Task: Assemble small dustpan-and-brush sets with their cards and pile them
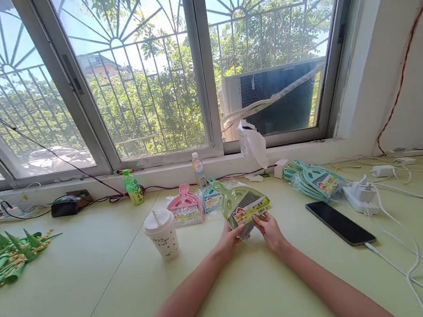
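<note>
Centrally, labelled green dustpan (lettering illegible), both hands

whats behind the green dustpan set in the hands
A teal dustpan set lies behind and to the left, on the table, its right edge covered. Anything directly behind the green dustpan set is hidden.

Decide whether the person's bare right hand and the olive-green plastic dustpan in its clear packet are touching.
Touching. The head view shows the right hand with its thumb and fingers holding the lower edge of the packaged dustpan.
</note>
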`<control>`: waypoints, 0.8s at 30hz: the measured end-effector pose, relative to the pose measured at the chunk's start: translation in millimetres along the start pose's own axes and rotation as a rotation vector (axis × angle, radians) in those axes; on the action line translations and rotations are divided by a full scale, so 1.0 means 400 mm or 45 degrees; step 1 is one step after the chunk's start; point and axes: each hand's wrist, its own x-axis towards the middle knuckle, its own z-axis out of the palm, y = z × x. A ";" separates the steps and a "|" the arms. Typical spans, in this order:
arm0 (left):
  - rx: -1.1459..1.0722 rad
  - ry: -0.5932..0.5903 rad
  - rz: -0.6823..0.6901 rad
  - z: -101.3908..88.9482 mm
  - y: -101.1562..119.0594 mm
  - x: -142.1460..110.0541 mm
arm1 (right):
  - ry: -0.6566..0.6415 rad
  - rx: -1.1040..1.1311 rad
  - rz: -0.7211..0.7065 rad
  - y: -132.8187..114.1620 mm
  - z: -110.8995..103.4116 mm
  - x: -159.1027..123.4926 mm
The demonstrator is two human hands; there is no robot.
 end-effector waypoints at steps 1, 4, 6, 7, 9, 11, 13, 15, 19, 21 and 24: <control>0.019 -0.026 -0.009 0.001 -0.002 -0.002 | 0.001 -0.011 -0.013 -0.003 -0.002 0.000; 0.087 -0.071 0.009 0.003 0.000 -0.004 | -0.020 -0.059 -0.020 -0.016 -0.003 0.003; 0.118 -0.082 0.010 -0.001 0.009 -0.001 | -0.046 -0.111 0.021 -0.024 -0.003 0.008; 0.130 -0.084 0.007 -0.004 0.014 0.001 | -0.061 -0.140 0.052 -0.026 -0.004 0.011; 0.155 -0.093 0.004 -0.011 0.023 0.005 | -0.078 -0.185 0.109 -0.028 -0.008 0.017; 0.193 -0.107 0.005 -0.016 0.029 0.007 | -0.068 -0.206 0.138 -0.027 -0.013 0.022; 0.232 -0.119 0.010 -0.018 0.032 0.006 | -0.053 -0.216 0.148 -0.024 -0.018 0.024; 0.256 -0.119 0.014 -0.017 0.033 0.003 | -0.048 -0.228 0.162 -0.022 -0.021 0.025; 0.272 -0.149 0.034 -0.011 0.034 -0.003 | -0.012 -0.249 0.177 -0.020 -0.017 0.019; 0.263 -0.136 0.033 -0.011 0.036 -0.001 | -0.009 -0.257 0.174 -0.023 -0.010 0.015; 0.195 -0.041 0.022 -0.020 0.042 0.013 | -0.072 -0.331 0.244 -0.038 -0.007 0.016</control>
